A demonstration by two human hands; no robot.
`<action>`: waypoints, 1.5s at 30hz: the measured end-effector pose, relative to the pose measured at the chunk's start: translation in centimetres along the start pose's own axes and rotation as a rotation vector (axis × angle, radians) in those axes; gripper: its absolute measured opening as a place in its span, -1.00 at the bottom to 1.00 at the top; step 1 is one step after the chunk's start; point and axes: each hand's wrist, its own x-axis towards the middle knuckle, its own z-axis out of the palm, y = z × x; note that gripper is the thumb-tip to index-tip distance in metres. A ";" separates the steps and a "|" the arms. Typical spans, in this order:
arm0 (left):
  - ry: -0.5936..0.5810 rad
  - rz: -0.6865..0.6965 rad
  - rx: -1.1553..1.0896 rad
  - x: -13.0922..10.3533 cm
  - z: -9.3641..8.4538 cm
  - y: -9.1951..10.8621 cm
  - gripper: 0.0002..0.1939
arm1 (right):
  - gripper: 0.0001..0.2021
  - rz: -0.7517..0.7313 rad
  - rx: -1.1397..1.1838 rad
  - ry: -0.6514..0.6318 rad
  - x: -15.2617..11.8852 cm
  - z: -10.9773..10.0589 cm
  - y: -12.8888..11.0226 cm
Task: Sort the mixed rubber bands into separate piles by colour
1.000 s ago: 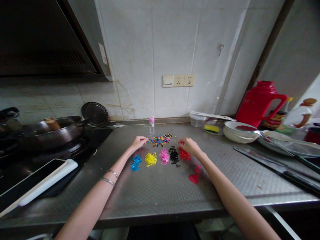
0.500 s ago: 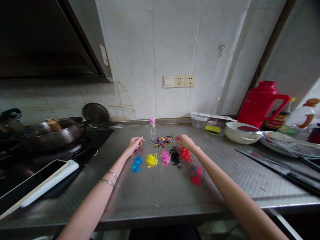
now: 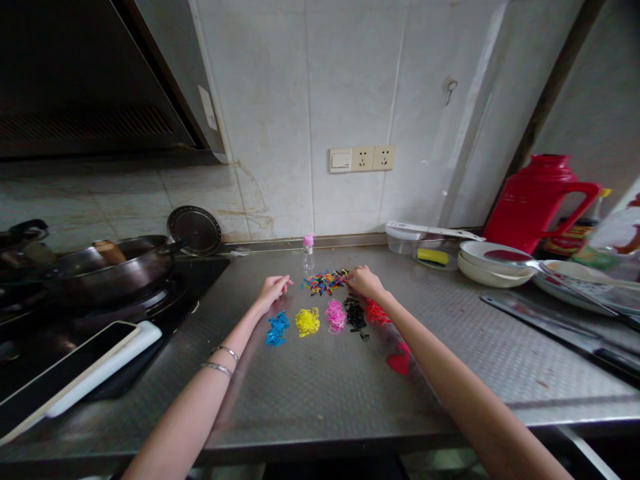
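A pile of mixed-colour small rubber bands point(image 3: 326, 283) lies on the steel counter between my hands. My left hand point(image 3: 274, 292) rests left of it, fingers curled with the tips pressed together; anything inside is too small to see. At the pile's right edge, my right hand point(image 3: 366, 281) points its closed fingers down, and what they pinch cannot be made out. Nearer me sit blue bands point(image 3: 277, 328), yellow bands point(image 3: 307, 322), pink bands point(image 3: 335, 316), black bands point(image 3: 355, 314) and red bands point(image 3: 376, 312), the red pile partly hidden by my right hand and forearm.
Behind the mixed pile stands a clear bottle with a pink top point(image 3: 309, 252). A clear bag with a red patch point(image 3: 399, 360) lies beside my right forearm. To the right are a knife point(image 3: 545, 333), bowls point(image 3: 493, 270) and a red flask point(image 3: 535, 200); a pan point(image 3: 110, 273) sits left.
My right hand has moved slightly left, from above the red bands to the mixed pile's edge. My left hand stays nearly in place. The whole view has shifted a little.
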 end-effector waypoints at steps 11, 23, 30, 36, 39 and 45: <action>0.006 0.003 0.005 0.0 0.1 0.0 -0.59 | -0.76 -0.017 0.044 0.053 -0.7 -1.9 0.7; 0.026 0.019 0.068 0.1 0.2 0.0 -0.58 | -0.82 -0.465 0.312 0.001 -4.3 -2.8 -2.7; 0.028 0.041 0.129 -0.1 0.3 0.2 -0.62 | -0.82 -0.352 0.384 0.029 -4.6 -2.4 -2.1; 0.009 0.037 0.231 0.5 0.4 -0.2 -0.73 | -0.82 -0.206 0.473 0.104 -5.1 -2.3 -0.7; -0.026 -0.031 0.282 1.0 0.4 -0.3 -0.76 | -0.81 -0.186 0.489 0.138 -5.2 -2.4 -0.4; -0.154 -0.007 0.372 2.2 1.3 0.4 -0.84 | -0.80 -0.177 0.462 0.151 -4.9 -2.2 -0.2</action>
